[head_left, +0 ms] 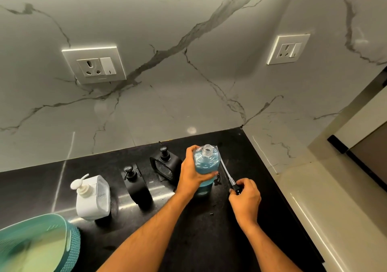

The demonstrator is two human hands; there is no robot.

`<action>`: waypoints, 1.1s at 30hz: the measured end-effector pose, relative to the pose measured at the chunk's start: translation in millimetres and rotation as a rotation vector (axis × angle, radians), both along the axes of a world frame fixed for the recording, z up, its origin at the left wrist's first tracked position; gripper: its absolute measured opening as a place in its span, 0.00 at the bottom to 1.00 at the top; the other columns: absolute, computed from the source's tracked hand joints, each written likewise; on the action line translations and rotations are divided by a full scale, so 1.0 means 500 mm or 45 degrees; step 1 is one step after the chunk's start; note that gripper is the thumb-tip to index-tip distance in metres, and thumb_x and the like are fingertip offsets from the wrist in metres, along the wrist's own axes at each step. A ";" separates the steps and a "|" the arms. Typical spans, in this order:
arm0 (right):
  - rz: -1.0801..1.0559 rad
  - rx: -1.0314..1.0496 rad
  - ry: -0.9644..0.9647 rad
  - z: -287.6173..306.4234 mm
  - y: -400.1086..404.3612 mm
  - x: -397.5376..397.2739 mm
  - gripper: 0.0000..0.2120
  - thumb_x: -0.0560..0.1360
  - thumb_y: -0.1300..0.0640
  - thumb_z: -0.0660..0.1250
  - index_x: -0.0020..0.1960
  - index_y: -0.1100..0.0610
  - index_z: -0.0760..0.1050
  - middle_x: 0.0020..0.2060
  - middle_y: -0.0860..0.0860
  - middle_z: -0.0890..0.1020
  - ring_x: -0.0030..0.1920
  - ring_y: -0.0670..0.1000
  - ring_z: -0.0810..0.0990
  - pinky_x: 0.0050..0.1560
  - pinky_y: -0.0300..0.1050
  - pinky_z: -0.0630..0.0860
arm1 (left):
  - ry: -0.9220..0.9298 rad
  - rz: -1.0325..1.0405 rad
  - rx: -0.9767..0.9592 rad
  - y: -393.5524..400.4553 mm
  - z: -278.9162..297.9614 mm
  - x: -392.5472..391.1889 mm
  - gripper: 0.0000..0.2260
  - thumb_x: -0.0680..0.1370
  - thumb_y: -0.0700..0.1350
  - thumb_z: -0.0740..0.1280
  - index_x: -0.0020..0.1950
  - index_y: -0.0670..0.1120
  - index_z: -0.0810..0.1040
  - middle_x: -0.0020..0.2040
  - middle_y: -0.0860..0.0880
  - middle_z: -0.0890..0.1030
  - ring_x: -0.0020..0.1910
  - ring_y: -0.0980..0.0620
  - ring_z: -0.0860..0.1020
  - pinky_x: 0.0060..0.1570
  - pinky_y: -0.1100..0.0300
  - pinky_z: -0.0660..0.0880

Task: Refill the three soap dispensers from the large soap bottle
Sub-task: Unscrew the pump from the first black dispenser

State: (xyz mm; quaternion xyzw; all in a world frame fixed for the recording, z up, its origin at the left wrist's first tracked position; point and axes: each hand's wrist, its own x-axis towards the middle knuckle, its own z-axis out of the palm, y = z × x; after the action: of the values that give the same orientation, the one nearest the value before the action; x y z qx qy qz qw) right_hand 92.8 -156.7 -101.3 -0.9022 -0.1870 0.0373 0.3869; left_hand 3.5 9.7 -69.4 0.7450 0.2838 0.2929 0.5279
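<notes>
Left hand (191,172) is wrapped round the uncapped blue soap bottle (206,167) upright on the black counter (62,179), its base hidden, while a pump (229,176) is pinched by the right hand (245,198)

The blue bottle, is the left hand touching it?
Touching. The head view shows the left hand wrapped round the blue bottle, thumb across its front and fingers behind its shoulder.
</notes>
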 end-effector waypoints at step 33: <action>0.017 -0.099 0.020 0.007 0.005 -0.003 0.29 0.67 0.63 0.81 0.65 0.61 0.77 0.57 0.54 0.79 0.58 0.55 0.80 0.58 0.44 0.74 | 0.030 0.010 0.071 -0.019 0.002 -0.060 0.53 0.61 0.65 0.84 0.78 0.55 0.61 0.73 0.59 0.70 0.74 0.57 0.70 0.74 0.53 0.72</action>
State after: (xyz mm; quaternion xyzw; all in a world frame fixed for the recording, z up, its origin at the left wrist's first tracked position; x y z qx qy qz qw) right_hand 91.0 -154.2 -97.8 -0.9150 -0.1883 0.0542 0.3528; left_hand -26.5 0.3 -68.4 0.7617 0.2848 0.2939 0.5024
